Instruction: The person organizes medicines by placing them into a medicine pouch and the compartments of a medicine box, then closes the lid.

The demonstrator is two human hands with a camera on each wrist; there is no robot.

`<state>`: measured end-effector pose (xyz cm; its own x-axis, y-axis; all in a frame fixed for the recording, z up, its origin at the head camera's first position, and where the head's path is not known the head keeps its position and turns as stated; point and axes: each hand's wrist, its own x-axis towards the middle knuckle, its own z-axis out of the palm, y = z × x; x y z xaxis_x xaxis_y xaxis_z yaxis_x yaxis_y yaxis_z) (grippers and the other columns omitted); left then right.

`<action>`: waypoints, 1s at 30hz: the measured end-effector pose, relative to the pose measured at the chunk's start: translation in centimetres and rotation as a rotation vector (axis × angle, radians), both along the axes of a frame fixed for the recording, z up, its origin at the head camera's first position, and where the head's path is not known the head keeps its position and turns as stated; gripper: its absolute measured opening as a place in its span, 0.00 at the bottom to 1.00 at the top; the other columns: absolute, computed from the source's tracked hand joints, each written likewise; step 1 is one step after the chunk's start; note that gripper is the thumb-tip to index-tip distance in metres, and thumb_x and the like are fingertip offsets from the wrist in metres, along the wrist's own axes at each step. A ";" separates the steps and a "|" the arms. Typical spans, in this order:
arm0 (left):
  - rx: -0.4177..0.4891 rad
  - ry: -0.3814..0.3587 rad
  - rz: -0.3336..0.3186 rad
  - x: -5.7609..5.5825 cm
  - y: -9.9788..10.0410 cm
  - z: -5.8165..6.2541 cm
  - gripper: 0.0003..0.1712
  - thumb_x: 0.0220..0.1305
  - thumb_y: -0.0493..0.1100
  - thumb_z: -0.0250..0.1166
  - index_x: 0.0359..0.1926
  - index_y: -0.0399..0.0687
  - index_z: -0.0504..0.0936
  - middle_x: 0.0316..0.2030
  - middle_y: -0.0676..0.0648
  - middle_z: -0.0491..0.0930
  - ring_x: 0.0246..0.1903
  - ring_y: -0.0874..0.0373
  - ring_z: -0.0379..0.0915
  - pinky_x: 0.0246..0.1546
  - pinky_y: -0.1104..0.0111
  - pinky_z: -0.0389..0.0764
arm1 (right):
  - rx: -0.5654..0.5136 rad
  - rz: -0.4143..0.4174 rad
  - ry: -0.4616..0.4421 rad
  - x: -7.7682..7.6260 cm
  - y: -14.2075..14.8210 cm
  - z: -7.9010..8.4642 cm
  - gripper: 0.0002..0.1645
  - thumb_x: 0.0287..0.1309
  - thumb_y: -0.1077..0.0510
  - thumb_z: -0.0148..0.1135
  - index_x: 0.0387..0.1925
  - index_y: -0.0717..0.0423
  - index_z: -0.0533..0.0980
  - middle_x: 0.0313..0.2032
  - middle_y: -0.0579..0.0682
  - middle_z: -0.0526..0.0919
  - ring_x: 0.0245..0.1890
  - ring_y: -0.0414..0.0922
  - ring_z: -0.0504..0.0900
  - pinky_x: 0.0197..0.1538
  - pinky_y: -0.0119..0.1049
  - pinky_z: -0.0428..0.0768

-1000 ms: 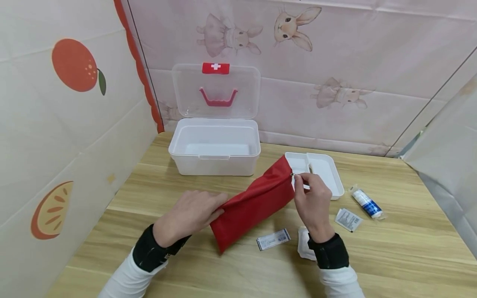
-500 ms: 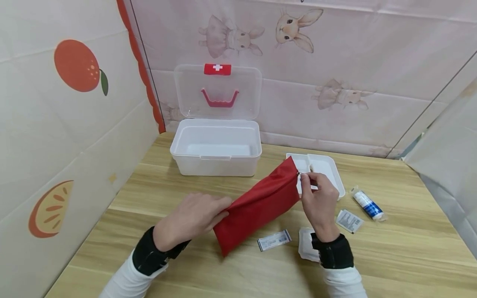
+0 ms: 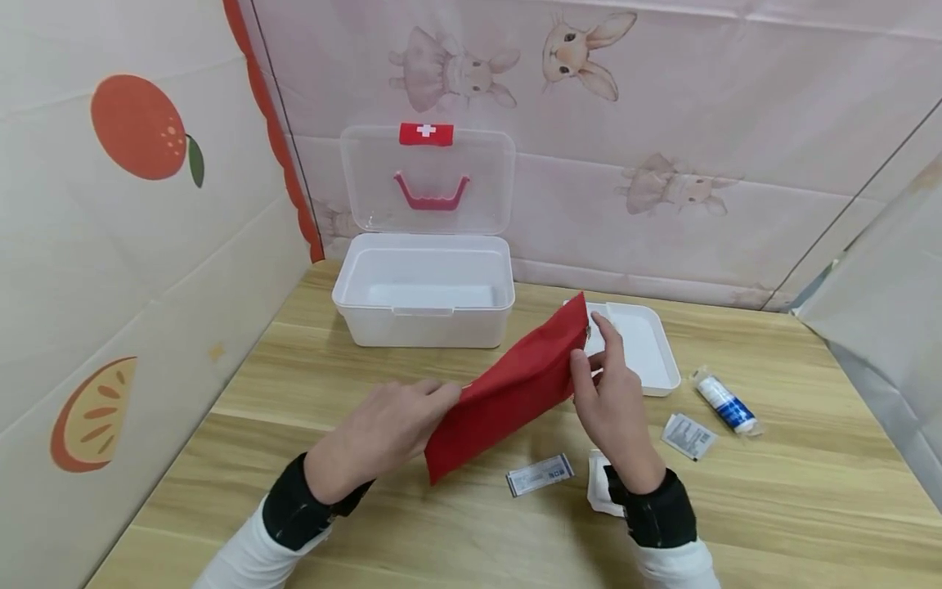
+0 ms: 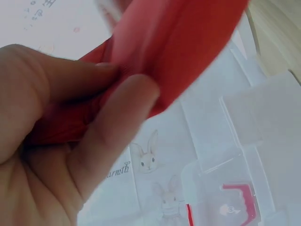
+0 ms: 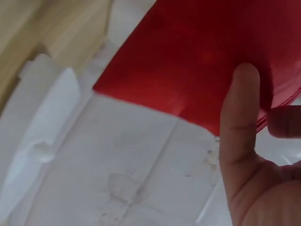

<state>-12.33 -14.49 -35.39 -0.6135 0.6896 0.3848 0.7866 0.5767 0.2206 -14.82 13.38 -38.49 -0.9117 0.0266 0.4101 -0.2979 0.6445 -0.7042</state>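
A red zip pouch [image 3: 508, 393] hangs slanted above the table, its upper right end in front of a white tray. My left hand [image 3: 386, 429] grips its lower left part; in the left wrist view the thumb and a finger [image 4: 124, 122] pinch the folded red fabric. At the other end is my right hand [image 3: 611, 397], its thumb [image 5: 242, 108] laid on the pouch's face and another finger bent at the edge. The index finger points up beside that end in the head view. Part of the right fingers' contact is hidden behind the pouch.
A white box [image 3: 427, 319] stands behind, its clear lid [image 3: 427, 176] raised. The divided white tray [image 3: 648, 352] sits right of it. Around my right hand lie a wrapped blue-and-white roll [image 3: 724, 401], small packets [image 3: 688, 435], flat strips [image 3: 540, 474] and a white pad [image 3: 599, 491].
My right hand has let go of the zip pull at the pouch's end and spread its thumb and index finger. The pouch has tipped, its plain face now forward. My left hand keeps its grip.
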 end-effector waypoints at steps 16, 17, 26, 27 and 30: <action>0.206 0.436 -0.155 0.8 3.2 -1.8 0.09 0.61 0.33 0.68 0.29 0.41 0.74 0.50 0.38 0.84 0.42 0.52 0.86 0.40 0.69 0.83 | -0.747 0.264 -0.304 2.9 -4.7 1.7 0.50 0.67 0.50 0.55 0.78 0.40 0.36 0.76 0.45 0.45 0.72 0.53 0.55 0.60 0.51 0.76; 0.193 0.448 -0.172 0.8 3.3 -1.9 0.08 0.62 0.34 0.67 0.30 0.41 0.75 0.51 0.38 0.83 0.44 0.52 0.85 0.42 0.69 0.83 | -0.809 0.268 -0.327 3.0 -4.8 1.7 0.50 0.67 0.51 0.55 0.78 0.41 0.36 0.76 0.46 0.46 0.71 0.52 0.57 0.59 0.47 0.77; 0.107 0.439 -0.247 1.5 4.0 -2.1 0.10 0.56 0.38 0.74 0.32 0.44 0.78 0.51 0.42 0.84 0.46 0.57 0.84 0.40 0.73 0.82 | -0.729 0.296 -0.502 3.4 -4.3 2.7 0.46 0.66 0.59 0.58 0.77 0.46 0.45 0.69 0.53 0.61 0.64 0.54 0.65 0.52 0.39 0.81; 0.087 0.448 -0.245 1.6 4.0 -2.1 0.10 0.57 0.39 0.74 0.32 0.44 0.79 0.50 0.43 0.84 0.45 0.58 0.84 0.39 0.74 0.82 | -0.663 0.307 -0.506 3.4 -4.1 2.8 0.43 0.66 0.59 0.58 0.76 0.47 0.49 0.68 0.54 0.64 0.62 0.54 0.68 0.52 0.40 0.81; 0.022 0.473 -0.245 2.0 4.3 -2.2 0.10 0.58 0.42 0.74 0.33 0.46 0.80 0.48 0.46 0.86 0.42 0.60 0.85 0.38 0.74 0.82 | -0.453 0.315 -0.473 3.5 -3.9 2.8 0.32 0.66 0.61 0.61 0.69 0.55 0.64 0.59 0.56 0.77 0.54 0.53 0.77 0.49 0.40 0.83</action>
<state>-10.30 -10.18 -37.64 -0.1917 0.7795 0.5964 0.9141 0.3630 -0.1806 -11.29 9.53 -35.67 -0.9811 -0.1924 -0.0190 -0.0188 0.1931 -0.9810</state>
